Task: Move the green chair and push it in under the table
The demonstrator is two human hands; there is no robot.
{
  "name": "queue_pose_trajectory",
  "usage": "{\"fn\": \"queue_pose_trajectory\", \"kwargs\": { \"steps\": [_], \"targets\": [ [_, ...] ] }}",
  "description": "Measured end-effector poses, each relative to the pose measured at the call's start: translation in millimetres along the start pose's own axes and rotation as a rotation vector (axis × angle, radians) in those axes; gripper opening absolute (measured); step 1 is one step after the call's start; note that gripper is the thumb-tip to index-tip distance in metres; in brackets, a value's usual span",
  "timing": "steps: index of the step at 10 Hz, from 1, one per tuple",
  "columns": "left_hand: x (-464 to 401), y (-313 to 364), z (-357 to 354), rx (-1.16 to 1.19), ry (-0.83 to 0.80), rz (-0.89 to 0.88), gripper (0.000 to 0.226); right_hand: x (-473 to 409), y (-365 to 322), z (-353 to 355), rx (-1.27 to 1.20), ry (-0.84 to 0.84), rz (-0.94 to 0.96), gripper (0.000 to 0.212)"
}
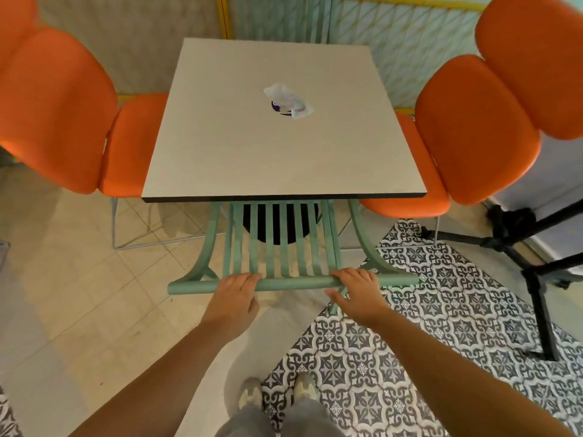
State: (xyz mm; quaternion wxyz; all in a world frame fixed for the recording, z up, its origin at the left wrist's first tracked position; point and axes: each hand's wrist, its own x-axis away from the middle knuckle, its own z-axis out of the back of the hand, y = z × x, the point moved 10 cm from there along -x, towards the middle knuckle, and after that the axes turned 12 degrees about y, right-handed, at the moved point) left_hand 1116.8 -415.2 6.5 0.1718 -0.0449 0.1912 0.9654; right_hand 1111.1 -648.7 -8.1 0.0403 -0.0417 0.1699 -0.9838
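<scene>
The green chair stands right in front of me, its slatted back facing me and its seat hidden beneath the square beige table. My left hand grips the chair's top rail left of centre. On the same rail, right of centre, my right hand lies with fingers curled over it and the thumb spread out below. The table's dark round base shows through the slats.
An orange padded chair stands at the table's left and another orange chair at its right. A crumpled white wrapper lies on the tabletop. A black stand's legs spread over the patterned tiles at right. My feet are at the bottom.
</scene>
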Motion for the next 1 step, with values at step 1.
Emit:
{"fn": "queue_pose_trajectory", "kwargs": {
  "steps": [1],
  "targets": [
    [-12.9,0.9,29.8,0.168,0.007,0.147,0.038,-10.6,-12.7,30.2,-0.267,-0.072,-0.065,0.048]
  ]
}}
